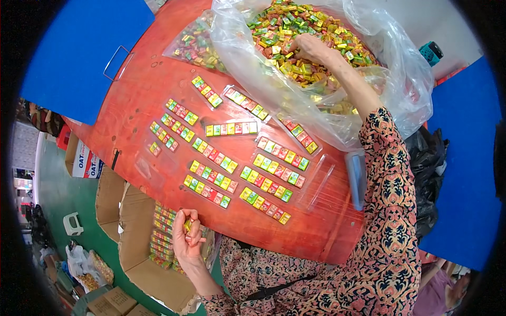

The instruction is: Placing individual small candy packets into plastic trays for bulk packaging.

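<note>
My right hand [312, 49] reaches into a heap of small wrapped blocks [316, 23] in yellow, green and red. Its fingers are bent together at the heap's surface; whatever they grip is hidden. A large clear plastic bag [406, 79] surrounds the heap. Near the table's front edge, my left hand [187, 239] is closed around a few wrapped blocks [188, 225], yellow and red ones showing between the fingers. Between my hands, several rows of the same blocks [232, 128] lie on the red table [158, 68], some in clear plastic trays [245, 100].
Below the table's left edge stands an open cardboard box [150, 274] with packed rows of blocks inside. An empty clear tray [319, 181] and a blue translucent object [356, 179] lie at the right. Blue panels [84, 47] flank the table. A white stool [73, 224] stands on the green floor.
</note>
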Action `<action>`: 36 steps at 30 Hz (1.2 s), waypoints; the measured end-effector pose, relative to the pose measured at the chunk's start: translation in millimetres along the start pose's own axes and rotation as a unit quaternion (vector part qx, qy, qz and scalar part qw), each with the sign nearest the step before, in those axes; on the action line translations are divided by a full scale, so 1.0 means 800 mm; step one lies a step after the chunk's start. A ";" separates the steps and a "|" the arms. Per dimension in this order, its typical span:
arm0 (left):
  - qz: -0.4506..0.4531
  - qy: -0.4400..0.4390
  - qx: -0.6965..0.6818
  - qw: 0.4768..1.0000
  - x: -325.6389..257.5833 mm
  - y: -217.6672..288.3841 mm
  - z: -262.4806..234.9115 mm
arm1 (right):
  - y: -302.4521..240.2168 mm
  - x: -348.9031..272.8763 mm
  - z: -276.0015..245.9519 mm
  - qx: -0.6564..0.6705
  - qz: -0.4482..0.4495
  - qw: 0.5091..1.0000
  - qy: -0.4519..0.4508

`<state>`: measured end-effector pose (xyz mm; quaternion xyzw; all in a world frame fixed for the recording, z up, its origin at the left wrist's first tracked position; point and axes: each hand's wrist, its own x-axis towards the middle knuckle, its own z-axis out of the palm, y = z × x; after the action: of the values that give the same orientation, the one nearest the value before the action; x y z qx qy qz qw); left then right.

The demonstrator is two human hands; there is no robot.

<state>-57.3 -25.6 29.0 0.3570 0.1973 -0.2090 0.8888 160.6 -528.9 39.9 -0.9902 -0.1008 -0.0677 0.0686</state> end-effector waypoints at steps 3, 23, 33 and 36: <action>-0.001 0.000 -0.017 1.000 0.000 0.000 -0.002 | 0.001 0.000 -0.001 0.001 0.008 1.000 -0.001; -0.011 0.013 -0.034 0.999 -0.003 -0.010 -0.003 | 0.002 -0.036 -0.043 0.426 0.196 0.883 -0.005; -0.039 0.038 -0.092 0.994 -0.008 -0.011 0.010 | -0.031 -0.045 -0.065 0.546 0.197 0.814 0.009; -0.058 -0.020 -0.157 0.986 0.009 -0.014 -0.006 | -0.054 -0.045 -0.094 0.527 0.133 0.839 -0.013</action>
<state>-57.7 -31.3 16.4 0.1966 0.2307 -0.2334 0.9239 107.8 -505.0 113.8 -0.8093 0.0106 0.0183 0.5870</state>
